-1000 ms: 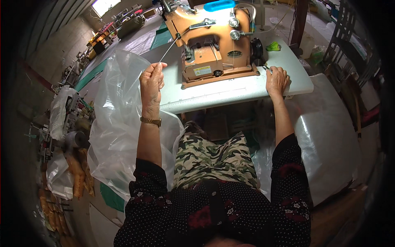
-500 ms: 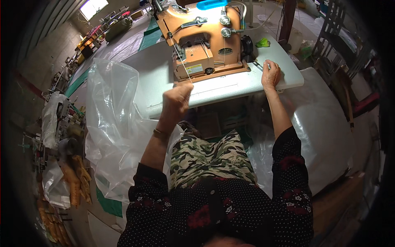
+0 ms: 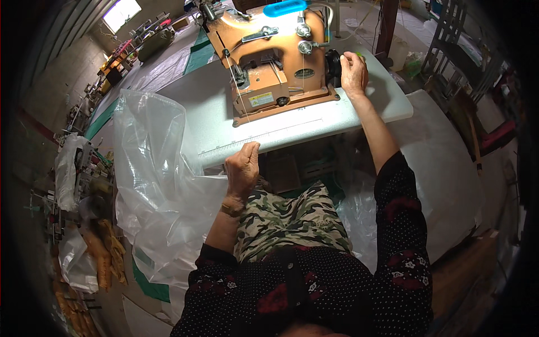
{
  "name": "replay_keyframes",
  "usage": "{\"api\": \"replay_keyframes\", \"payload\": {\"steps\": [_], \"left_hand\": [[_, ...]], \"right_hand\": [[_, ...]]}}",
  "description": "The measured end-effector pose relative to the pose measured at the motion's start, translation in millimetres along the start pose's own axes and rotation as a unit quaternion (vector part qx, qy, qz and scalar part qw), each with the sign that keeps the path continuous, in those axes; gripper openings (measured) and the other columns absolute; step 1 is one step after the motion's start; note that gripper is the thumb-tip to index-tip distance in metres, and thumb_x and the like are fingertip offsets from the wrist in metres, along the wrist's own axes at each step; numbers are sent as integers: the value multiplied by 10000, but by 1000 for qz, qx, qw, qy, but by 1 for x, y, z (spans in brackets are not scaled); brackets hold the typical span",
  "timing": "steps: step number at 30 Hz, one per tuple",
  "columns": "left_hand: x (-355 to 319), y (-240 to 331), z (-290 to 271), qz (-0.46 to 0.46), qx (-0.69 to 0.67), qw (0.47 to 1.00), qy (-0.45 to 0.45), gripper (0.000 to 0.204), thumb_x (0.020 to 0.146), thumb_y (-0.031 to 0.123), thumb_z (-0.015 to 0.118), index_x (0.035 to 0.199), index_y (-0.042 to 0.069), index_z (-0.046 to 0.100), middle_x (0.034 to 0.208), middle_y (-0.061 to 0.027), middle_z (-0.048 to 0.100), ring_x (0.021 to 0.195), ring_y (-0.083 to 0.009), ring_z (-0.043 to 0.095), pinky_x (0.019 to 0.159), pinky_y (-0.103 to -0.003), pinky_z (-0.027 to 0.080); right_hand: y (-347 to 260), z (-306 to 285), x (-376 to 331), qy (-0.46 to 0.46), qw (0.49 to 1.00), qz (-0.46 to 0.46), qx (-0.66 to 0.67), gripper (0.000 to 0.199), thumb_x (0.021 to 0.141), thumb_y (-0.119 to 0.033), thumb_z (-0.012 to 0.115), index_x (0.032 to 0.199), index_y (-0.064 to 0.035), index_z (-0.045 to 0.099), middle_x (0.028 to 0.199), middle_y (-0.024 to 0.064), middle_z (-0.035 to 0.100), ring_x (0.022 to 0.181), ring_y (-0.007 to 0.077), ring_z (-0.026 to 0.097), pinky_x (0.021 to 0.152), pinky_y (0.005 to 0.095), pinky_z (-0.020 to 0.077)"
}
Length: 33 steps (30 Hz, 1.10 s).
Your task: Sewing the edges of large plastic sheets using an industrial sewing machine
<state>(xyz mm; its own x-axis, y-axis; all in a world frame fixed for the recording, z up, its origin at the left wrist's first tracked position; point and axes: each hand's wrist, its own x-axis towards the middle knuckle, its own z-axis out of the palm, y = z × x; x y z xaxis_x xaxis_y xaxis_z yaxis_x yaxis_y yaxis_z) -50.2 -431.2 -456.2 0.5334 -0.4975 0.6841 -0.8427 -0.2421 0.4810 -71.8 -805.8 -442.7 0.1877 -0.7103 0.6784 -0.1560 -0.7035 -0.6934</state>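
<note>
An orange-brown sewing machine [image 3: 264,73] stands on a pale table [image 3: 303,123] in front of me. From its needle side a light thread [image 3: 249,115] runs down toward my left hand [image 3: 242,165]. That hand is closed in a pinch on the thread, just off the table's front edge. My right hand [image 3: 355,74] is at the black handwheel [image 3: 333,67] on the machine's right side. Its fingers are bent against the wheel's rim; the exact contact is partly hidden. A ruler scale [image 3: 252,139] is marked along the table's front.
Clear plastic sheeting [image 3: 151,146] hangs over the table's left end and bunches beside my lap. More pale sheeting [image 3: 438,180] lies to the right. A dark chair [image 3: 449,45] stands at the far right, near a reddish post [image 3: 386,31]. A blue lamp cover [image 3: 285,8] tops the machine.
My left hand has come down and toward me from the machine with the thread. My right hand has shifted from the tabletop up and left to the handwheel. The view has tilted slightly.
</note>
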Motion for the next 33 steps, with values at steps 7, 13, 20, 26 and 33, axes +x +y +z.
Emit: {"api": "replay_keyframes", "payload": {"steps": [7, 13, 20, 26, 33], "left_hand": [[-2, 0, -4, 1, -14, 1000, 21, 114, 937, 101, 617, 937, -3, 663, 729, -185, 651, 601, -311, 650, 560, -349, 493], [-4, 2, -9, -50, -40, 998, 15, 120, 943, 84, 614, 959, -26, 660, 718, -185, 651, 586, -247, 651, 563, -313, 488], [-6, -2, -6, -87, -45, 995, 0, 119, 949, 75, 606, 962, -31, 658, 735, -169, 668, 605, -221, 653, 572, -301, 490], [-6, -4, -2, -101, -53, 993, -1, 128, 955, 86, 600, 964, -26, 661, 750, -165, 675, 618, -214, 659, 581, -299, 495], [-3, -7, 5, -71, -65, 995, 7, 126, 952, 88, 606, 966, -23, 664, 760, -162, 678, 631, -212, 665, 589, -299, 501]], "right_hand": [[-5, 15, 36, -156, 968, 3, -197, 415, 922, -395, 572, 941, 11, 658, 930, 254, 669, 930, 433, 643, 792, 523, 496], [-7, 20, 57, -221, 932, -41, -283, 363, 931, -343, 535, 948, -9, 677, 964, 243, 680, 971, 425, 650, 797, 513, 511], [6, 30, 59, -266, 910, -41, -315, 288, 913, -230, 501, 959, -28, 700, 972, 224, 688, 969, 421, 652, 795, 506, 520], [22, 27, 35, -197, 948, -47, -245, 414, 973, -374, 415, 963, -63, 688, 907, 241, 672, 905, 448, 636, 780, 522, 498], [34, 15, 12, -177, 966, -19, -186, 538, 991, -505, 383, 925, -48, 660, 850, 246, 665, 854, 454, 638, 765, 554, 484]]}}
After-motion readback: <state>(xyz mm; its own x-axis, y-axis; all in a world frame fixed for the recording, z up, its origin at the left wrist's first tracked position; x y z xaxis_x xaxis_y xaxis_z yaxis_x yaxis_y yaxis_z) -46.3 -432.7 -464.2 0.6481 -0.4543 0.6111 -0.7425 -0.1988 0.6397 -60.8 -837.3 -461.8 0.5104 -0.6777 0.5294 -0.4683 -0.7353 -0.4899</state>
